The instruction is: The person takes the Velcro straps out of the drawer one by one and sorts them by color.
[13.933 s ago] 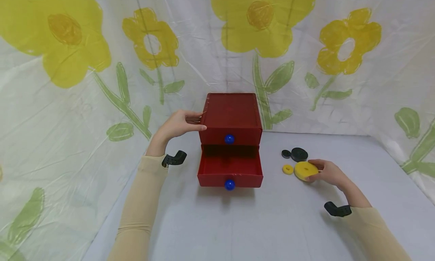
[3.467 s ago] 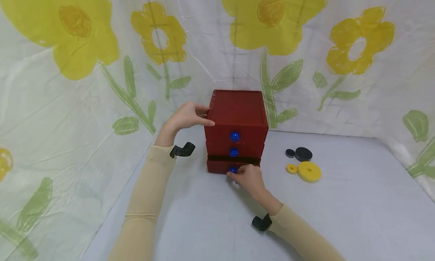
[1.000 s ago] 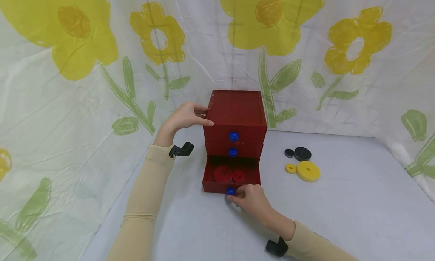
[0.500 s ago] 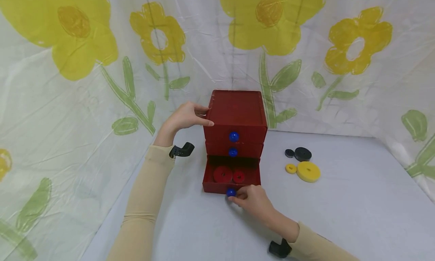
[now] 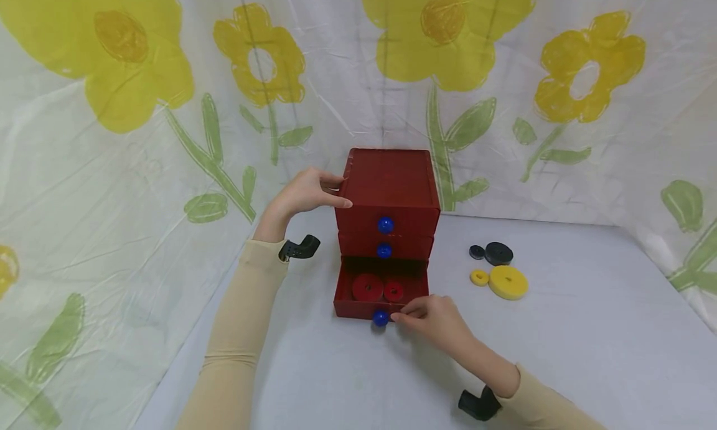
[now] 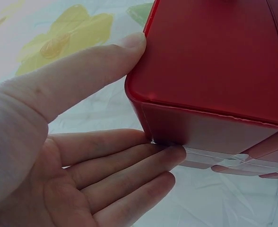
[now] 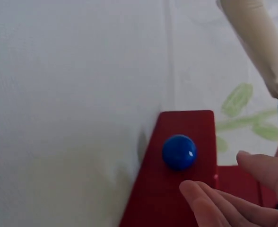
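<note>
A small red chest of drawers [image 5: 389, 178] stands on the table with its bottom drawer [image 5: 348, 308] pulled out. Inside the drawer lie a large red disc [image 5: 366, 288] and a small red disc [image 5: 393, 291]. My left hand [image 5: 307, 191] steadies the chest's upper left side; in the left wrist view its thumb [image 6: 99, 66] touches the chest's edge and the fairly straight fingers touch the side. Just right of the drawer's blue knob [image 5: 380, 318] is my right hand [image 5: 439, 321], apart from it and holding nothing, with thumb and fingers spread in the right wrist view.
Right of the chest lie a large yellow disc [image 5: 508, 282], a small yellow disc [image 5: 479, 277], a large black disc [image 5: 498, 254] and a small black disc [image 5: 477, 252]. Behind the table [image 5: 336, 380] hangs a flowered curtain [image 5: 325, 56].
The right hand drew the bottom drawer out by its knob, bringing the red discs into view. It has since let go and moved slightly right. The left hand stays at the chest.
</note>
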`<state>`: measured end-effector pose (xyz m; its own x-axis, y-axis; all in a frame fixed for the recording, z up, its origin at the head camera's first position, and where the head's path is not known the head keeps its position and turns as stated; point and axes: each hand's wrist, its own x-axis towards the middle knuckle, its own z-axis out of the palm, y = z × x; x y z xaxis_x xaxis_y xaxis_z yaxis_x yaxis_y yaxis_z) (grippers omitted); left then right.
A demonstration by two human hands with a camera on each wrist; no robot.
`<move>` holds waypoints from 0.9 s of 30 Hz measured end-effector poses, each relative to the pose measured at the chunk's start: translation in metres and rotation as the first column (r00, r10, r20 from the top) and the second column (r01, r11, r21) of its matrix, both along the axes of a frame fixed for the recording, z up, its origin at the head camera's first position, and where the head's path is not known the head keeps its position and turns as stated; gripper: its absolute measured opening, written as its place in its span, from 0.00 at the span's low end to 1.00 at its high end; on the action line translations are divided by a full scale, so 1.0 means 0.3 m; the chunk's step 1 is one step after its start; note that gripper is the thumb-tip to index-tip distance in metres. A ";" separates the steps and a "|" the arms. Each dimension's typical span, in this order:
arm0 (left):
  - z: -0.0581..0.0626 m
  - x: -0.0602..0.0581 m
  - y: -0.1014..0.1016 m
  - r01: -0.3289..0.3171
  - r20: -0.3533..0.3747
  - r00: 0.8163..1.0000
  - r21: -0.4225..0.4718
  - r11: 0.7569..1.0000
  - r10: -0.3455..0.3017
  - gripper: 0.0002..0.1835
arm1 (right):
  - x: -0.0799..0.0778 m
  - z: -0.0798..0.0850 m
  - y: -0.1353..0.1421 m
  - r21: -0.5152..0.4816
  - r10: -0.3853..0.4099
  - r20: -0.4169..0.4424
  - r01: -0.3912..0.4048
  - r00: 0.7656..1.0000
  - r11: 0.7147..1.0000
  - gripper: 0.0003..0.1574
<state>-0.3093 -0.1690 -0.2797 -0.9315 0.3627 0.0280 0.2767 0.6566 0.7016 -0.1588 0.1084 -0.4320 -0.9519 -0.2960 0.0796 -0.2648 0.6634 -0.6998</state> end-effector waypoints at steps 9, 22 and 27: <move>-0.002 -0.001 -0.002 -0.006 0.002 1.000 0.004 1.000 0.006 0.38 | -0.031 0.063 0.058 -0.016 0.014 0.018 -0.014 1.000 1.000 0.14; -0.008 -0.003 -0.003 -0.013 -0.006 1.000 0.001 1.000 0.013 0.37 | -0.128 0.099 0.100 -0.048 0.010 0.023 -0.008 1.000 0.999 0.18; -0.009 -0.002 -0.002 -0.010 -0.007 1.000 -0.002 1.000 0.010 0.38 | -0.164 0.087 0.093 -0.044 0.019 0.014 -0.018 1.000 0.999 0.20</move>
